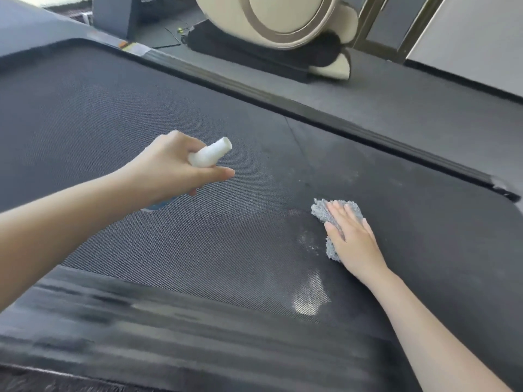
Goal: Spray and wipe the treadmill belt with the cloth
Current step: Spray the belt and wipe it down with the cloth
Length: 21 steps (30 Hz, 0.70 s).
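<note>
Mid-clean on the treadmill belt (127, 114): my left hand (172, 171) is wrapped round the spray bottle (210, 154), fingers curled about its neck and the thumb lying forward beneath the white head, which points out over the belt's centre so that any mist would land on mesh not yet covered; the bottle's blue body shows only as a sliver below my palm. My right hand (352, 239) lies flat on the grey cloth (318, 210), fingers straight and together, pressing it onto the belt near the far side rail (353, 128); a flat palm spreads the pressure across the fluffy pile (a pinch would only drag one corner). Pale specks and a damp-looking smear sit just left of the cloth, and a bright sheen (310, 298) marks the belt nearer me; I judge the job partly done, with the wide dark stretch under the bottle next for spraying. A cream-coloured machine (277, 21) stands on the floor beyond.
</note>
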Motion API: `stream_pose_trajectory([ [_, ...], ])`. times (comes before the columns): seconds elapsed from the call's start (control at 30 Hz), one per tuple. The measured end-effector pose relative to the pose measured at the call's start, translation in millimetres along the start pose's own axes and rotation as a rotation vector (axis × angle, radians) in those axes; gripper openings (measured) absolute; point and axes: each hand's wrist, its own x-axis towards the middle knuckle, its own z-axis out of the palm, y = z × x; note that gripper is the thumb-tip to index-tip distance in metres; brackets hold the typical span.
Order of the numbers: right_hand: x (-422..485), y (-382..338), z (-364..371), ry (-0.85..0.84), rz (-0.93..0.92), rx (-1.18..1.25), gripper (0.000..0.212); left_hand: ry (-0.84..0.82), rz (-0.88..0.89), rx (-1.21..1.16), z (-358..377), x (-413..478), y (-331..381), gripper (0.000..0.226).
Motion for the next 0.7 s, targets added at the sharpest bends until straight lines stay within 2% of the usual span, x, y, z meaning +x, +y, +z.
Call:
stream_pose_trajectory([
  [0.27, -38.2, 19.8, -1.5, 0.050, 0.222, -0.016, 0.048, -0.112, 0.068, 0.031, 34.7, -3.7, 15.6, 0.051],
  [0.43, -65.8, 33.3, -17.4, 0.008, 0.267, -0.053, 0.048, -0.183, 0.107, 0.110, 32.6, -15.0, 32.8, 0.049],
  [0.5, -68.9, 38.4, -22.8, 0.062, 0.311, -0.053, 0.043, -0.223, 0.094, 0.176, 25.0, -17.3, 31.5, 0.062],
  [0.6, -64.7, 47.0, -13.2, 0.207, 0.251, -0.133, 0.036, -0.270, 0.090, 0.339, 14.5, -15.8, 19.8, 0.094],
  [0.7, -62.8, 52.4, -4.7, 0.257, 0.250, -0.128, 0.036, -0.253, 0.100, 0.455, 7.1, -20.7, 6.8, 0.103],
])
